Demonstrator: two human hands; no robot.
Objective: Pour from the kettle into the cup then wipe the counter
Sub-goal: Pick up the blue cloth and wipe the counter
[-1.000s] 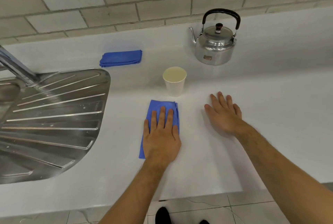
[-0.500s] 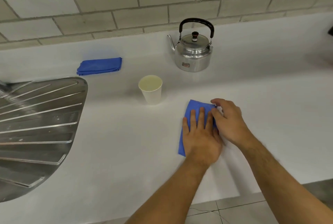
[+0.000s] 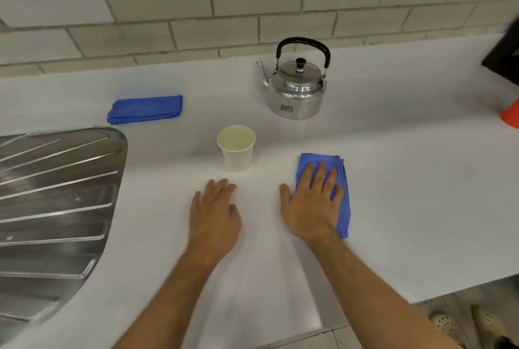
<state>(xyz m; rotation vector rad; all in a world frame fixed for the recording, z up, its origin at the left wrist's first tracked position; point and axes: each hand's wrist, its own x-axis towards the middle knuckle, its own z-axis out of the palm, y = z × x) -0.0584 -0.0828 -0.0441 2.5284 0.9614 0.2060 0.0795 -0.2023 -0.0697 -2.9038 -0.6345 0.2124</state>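
Observation:
A steel kettle (image 3: 296, 93) with a black handle stands upright at the back of the white counter (image 3: 415, 197), spout pointing left. In front of it, to the left, a white paper cup (image 3: 238, 152) holds pale liquid. My right hand (image 3: 311, 205) lies flat, fingers spread, pressing a folded blue cloth (image 3: 344, 208) onto the counter to the right of the cup. My left hand (image 3: 214, 214) rests palm down on the bare counter just in front of the cup, holding nothing.
A second folded blue cloth (image 3: 146, 109) lies at the back left. The ribbed steel drainboard (image 3: 56, 194) of a sink fills the left side. An orange object (image 3: 512, 114) and a dark object (image 3: 502, 53) sit at the far right edge. Tiled wall behind.
The blue cloth slid rightward under my left hand, then passed to my right hand. My left hand came off it and now lies flat in front of the cup.

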